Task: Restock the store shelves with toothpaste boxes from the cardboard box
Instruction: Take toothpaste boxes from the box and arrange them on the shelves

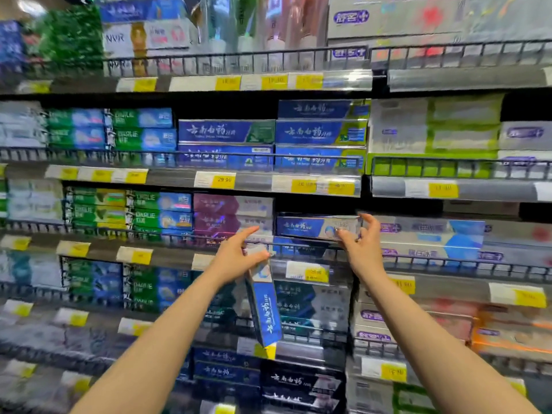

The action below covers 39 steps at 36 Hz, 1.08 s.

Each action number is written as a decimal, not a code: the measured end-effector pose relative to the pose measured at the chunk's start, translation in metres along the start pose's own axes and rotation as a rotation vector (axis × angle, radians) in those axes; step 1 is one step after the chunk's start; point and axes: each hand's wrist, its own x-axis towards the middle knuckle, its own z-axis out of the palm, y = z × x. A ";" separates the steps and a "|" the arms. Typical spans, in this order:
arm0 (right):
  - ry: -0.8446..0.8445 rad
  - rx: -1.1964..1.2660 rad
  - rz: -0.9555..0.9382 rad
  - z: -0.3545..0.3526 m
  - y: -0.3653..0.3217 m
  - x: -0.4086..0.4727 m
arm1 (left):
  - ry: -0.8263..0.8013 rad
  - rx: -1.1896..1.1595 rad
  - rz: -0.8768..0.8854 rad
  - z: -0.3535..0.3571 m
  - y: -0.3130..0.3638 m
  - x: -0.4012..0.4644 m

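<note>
Pinching the blue toothpaste box by its end, my right hand steadies it flat in its shelf slot, while my left hand grips a spare box hanging upright, ready to follow.

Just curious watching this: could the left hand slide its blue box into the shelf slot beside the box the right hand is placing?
Probably not yet. The left hand holds its blue box hanging end-down below the shelf rail, and the right hand with its own box fills that slot.
</note>
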 end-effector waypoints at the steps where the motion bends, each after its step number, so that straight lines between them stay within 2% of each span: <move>1: 0.018 -0.018 0.002 0.000 0.002 0.001 | -0.018 -0.005 0.011 0.003 0.001 0.003; 4: 0.067 -0.124 -0.017 -0.002 0.009 0.000 | -0.062 -0.019 0.041 0.013 0.002 0.011; 14: 0.179 -0.242 -0.053 0.003 0.009 0.001 | -0.122 -0.039 0.109 0.029 0.000 0.030; 20: 0.183 -0.291 -0.054 0.006 0.018 -0.006 | -0.149 -0.041 0.131 0.032 -0.008 0.034; 27: 0.155 -0.458 -0.208 -0.002 0.016 -0.008 | -0.218 -0.043 0.115 0.042 -0.013 0.039; 29: 0.155 -0.571 -0.271 -0.006 0.019 -0.008 | -0.205 -0.020 0.098 0.044 -0.013 0.042; 34: -0.009 -1.026 -0.557 -0.008 0.035 -0.011 | -0.219 0.026 0.089 0.045 -0.013 0.045; 39: -0.053 -1.135 -0.605 0.000 0.034 -0.009 | -0.229 0.050 0.082 0.044 -0.013 0.046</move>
